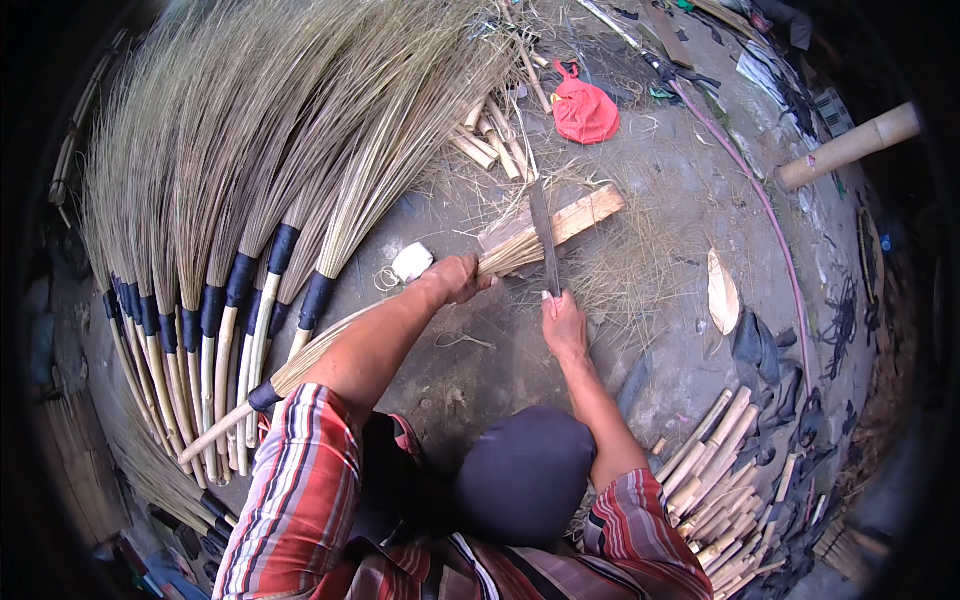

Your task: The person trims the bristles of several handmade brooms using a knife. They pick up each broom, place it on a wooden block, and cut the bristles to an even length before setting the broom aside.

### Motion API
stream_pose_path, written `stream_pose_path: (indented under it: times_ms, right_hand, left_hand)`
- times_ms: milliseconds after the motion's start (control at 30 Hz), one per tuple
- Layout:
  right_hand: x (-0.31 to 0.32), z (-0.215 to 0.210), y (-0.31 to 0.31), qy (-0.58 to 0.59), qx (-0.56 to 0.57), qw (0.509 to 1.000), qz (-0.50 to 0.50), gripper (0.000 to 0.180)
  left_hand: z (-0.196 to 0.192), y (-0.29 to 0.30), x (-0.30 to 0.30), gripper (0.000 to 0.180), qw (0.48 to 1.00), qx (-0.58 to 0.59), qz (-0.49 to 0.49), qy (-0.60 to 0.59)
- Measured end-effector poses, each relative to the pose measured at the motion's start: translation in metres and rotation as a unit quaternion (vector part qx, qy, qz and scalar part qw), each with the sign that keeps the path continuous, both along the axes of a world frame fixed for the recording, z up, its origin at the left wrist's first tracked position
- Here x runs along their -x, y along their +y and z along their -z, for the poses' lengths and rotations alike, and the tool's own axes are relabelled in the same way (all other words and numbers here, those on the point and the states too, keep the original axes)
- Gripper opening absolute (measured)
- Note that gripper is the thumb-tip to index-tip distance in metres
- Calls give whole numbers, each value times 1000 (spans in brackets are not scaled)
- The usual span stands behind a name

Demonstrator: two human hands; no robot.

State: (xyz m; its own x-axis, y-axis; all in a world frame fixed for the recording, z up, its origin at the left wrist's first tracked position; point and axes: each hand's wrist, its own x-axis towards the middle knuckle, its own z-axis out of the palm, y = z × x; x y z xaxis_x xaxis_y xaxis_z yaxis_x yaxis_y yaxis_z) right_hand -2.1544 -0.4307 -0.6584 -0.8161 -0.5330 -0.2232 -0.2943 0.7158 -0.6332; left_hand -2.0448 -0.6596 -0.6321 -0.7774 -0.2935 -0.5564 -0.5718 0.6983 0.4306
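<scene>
Bench is a grey, dusty floor (480, 375). Left hand (458, 278) closed firmly around the straw end of a long straw broom with a dark-bound bamboo handle (303, 367); the broom slants from lower left, partly behind the left forearm, its straw tips on a flat, light-brown wooden board (588, 214). Right hand (563, 315) wrapped around the near end of a long, narrow, dark metal blade (543, 225); its handle is hidden in the fist. Blade crosses over the straw tips and board; edge contact cannot be told.

Edges/room: board's right end projects past the blade. Right of it, floor with only loose pale straw clippings (630, 275) extends to a pale, pointed dry sheath (722, 292). Bare floor also shows between the forearms.

Obstructions: left side filled by a fan of straw brooms with dark bindings (240, 150). Small white roll (412, 262) just beside left hand. Beyond the board, short cut bamboo lengths (490, 140) near the blade tip; red cloth-like pouch (586, 110) farther off. At right, thick bamboo pole (850, 148) and long purplish strip (745, 165). Lower right, heaped bamboo sticks (718, 500) near the right forearm.
</scene>
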Motion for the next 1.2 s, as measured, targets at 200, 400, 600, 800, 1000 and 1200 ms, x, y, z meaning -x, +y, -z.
stream_pose_path:
  times_ms: [200,400,600,800,1000,1200]
  right_hand:
    - [-3,-69,-51,-194,186,960,-84,56]
    - [-32,-113,-118,-540,439,715,-71,46]
    - [-33,-124,-146,-547,468,691,-69,40]
    - [-28,-117,-152,-532,459,706,-87,46]
    - [1,-116,-157,-462,416,783,-15,94]
    - [34,-115,-137,-399,390,828,47,100]
  left_hand:
    - [-110,-33,-4,56,983,-182,14,-23]
    - [-223,-75,-78,98,941,-83,-188,268]
    - [-218,-127,-303,107,894,-66,-323,305]
    - [-108,-62,-446,94,950,131,-283,-17]
    - [-133,-32,-442,43,897,275,-327,111]
    - [-217,23,-527,49,777,359,-506,108]
